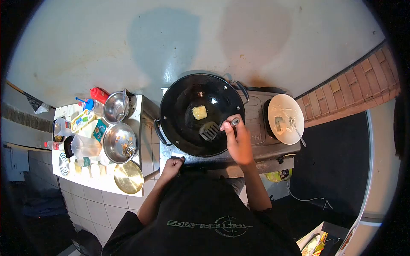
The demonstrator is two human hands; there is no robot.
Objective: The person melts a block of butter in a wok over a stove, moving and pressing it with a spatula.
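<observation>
My right hand (240,143) is wrapped round the handle of a slotted spatula (209,131). The spatula's slotted blade is over the lower middle of a large black wok (181,123), below a pale yellow square piece of food (199,112); whether it touches the wok cannot be made out. Oil or a wet sheen glints on the dark wok surface. My left hand (171,167) is closed at the stove's front edge, just below the wok's left handle (161,132). What its fingers hold, if anything, is hidden.
Right of the wok, a white bowl (279,104) with a spoon stands on the stove (256,102). On the left, a white table (106,181) carries metal bowls (110,143), a red bottle (99,94), a plastic jug (83,147) and a golden lid (129,177). A wall rises behind.
</observation>
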